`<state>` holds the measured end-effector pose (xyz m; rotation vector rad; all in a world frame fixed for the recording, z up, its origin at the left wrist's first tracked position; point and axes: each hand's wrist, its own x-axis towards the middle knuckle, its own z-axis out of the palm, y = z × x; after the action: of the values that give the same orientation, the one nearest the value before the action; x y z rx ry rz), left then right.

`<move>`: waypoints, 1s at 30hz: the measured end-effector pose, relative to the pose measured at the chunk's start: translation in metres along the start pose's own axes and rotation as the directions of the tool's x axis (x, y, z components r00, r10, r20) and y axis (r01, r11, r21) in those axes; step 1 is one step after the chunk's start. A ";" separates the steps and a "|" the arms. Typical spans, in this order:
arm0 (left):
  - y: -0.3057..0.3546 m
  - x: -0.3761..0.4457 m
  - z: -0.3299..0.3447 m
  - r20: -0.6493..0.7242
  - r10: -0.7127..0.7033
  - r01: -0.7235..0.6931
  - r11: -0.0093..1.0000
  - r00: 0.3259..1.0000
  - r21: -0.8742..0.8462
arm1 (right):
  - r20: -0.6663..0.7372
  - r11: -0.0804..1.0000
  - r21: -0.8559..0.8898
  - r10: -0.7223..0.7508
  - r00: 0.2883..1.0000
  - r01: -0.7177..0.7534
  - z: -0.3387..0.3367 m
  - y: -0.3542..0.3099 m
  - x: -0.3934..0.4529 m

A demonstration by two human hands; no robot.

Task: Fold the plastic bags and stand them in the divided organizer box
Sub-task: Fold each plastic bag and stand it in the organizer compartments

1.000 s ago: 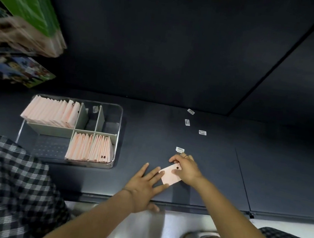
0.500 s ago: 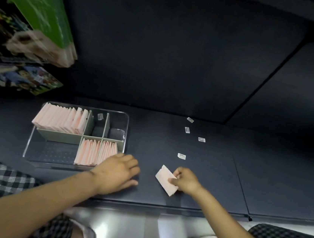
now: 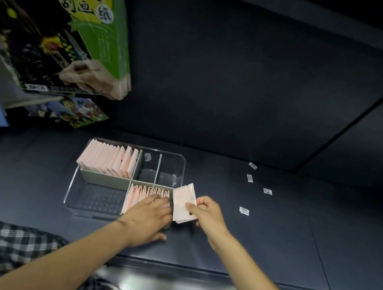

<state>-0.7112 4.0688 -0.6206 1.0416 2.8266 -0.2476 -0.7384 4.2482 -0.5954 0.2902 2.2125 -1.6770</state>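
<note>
A clear divided organizer box (image 3: 73,183) sits on the dark shelf. Folded pink bags (image 3: 109,159) stand packed in its far left compartment, and a second row of pink bags (image 3: 142,193) stands in the near right compartment. My left hand (image 3: 148,214) lies with straight fingers on that near row, pressing the bags toward the left. My right hand (image 3: 208,214) pinches one folded pink bag (image 3: 183,199) between thumb and fingers, holding it upright at the box's right wall, just beside the near row.
Several small white labels (image 3: 244,210) lie scattered on the shelf right of the box. Green printed packages (image 3: 87,23) hang over the upper left. The box's near left compartment (image 3: 100,197) and two small far compartments (image 3: 148,174) hold no bags. Shelf edge runs below my wrists.
My right hand carried the folded bag left from the open shelf to the box's right wall. My left hand moved off the shelf onto the near row of bags.
</note>
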 end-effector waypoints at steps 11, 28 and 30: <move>-0.014 0.001 0.005 0.061 -0.034 0.032 0.999 0.998 0.032 | -0.146 0.842 -0.533 -0.186 0.972 0.081 0.039 -0.004 0.004; -0.013 -0.003 0.018 -0.024 -0.091 0.088 0.989 0.996 -0.118 | -0.105 0.470 -0.883 -0.168 0.980 -0.014 0.060 -0.009 0.003; -0.013 -0.003 0.017 -0.078 -0.111 0.093 0.973 0.991 -0.210 | -0.115 0.460 -0.887 -0.157 0.981 -0.030 0.058 -0.006 0.004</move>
<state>-0.7166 4.0535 -0.6349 0.8863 2.9105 0.0850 -0.7353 4.1903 -0.6055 0.0623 2.9104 -0.2811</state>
